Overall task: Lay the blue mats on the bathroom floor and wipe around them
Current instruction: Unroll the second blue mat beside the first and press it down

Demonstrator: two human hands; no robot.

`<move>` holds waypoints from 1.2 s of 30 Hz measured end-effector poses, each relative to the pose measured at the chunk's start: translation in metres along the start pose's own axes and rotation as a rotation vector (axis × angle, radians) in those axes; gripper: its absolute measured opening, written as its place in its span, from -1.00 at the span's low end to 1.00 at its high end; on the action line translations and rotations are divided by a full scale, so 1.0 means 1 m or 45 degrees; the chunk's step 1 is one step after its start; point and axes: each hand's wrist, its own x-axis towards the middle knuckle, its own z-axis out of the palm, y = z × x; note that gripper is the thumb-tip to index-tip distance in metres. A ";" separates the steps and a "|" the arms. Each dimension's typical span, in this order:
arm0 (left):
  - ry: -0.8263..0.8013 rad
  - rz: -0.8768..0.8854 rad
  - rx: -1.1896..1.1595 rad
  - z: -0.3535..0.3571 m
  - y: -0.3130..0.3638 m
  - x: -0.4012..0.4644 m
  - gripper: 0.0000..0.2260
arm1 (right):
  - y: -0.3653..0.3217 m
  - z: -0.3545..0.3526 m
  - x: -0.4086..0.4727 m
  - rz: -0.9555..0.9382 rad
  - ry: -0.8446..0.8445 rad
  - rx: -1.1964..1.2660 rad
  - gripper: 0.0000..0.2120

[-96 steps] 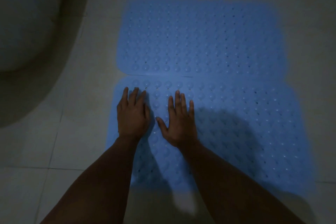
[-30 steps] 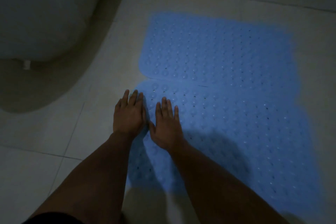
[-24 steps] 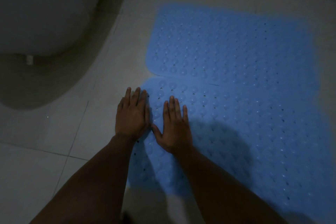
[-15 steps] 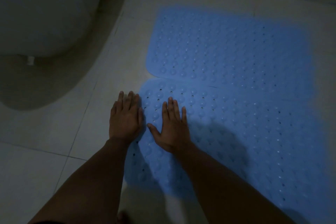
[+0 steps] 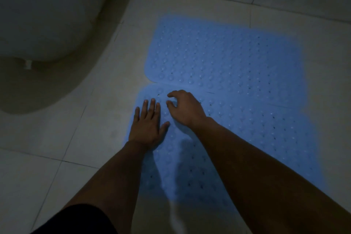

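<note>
Pressing the near bumpy blue rubber mat (image 5: 237, 138) flat.
Left hand (image 5: 147, 127) lies flat at its left edge; right hand (image 5: 187, 108) curls loosely, empty. Next probably wiping.

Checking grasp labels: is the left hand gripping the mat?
No, the left hand lies flat, fingers straight, on the near mat.

The near mat (image 5: 247, 138) is partly hidden beneath both forearms, its right corner blurred.

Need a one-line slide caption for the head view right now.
Left hand flat on the near blue mat, right hand curled beside it; far blue mat butted against it.
</note>
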 end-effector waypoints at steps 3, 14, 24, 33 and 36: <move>0.089 -0.008 0.101 0.013 0.002 -0.004 -0.22 | 0.013 0.006 -0.001 -0.047 0.080 0.042 -0.69; 0.129 -0.021 0.079 0.018 0.000 -0.002 -0.19 | 0.036 0.024 0.011 -0.125 0.315 0.179 -0.79; -0.138 -0.028 -0.167 -0.012 -0.002 0.007 -0.18 | 0.025 -0.010 -0.010 -0.011 0.189 0.109 -0.79; -0.078 0.061 -0.052 -0.026 -0.017 -0.032 -0.24 | 0.009 -0.019 -0.028 -0.038 0.173 0.077 -0.78; -0.073 0.052 0.012 0.001 -0.009 -0.048 -0.24 | 0.013 -0.013 -0.030 -0.052 0.169 0.068 -0.77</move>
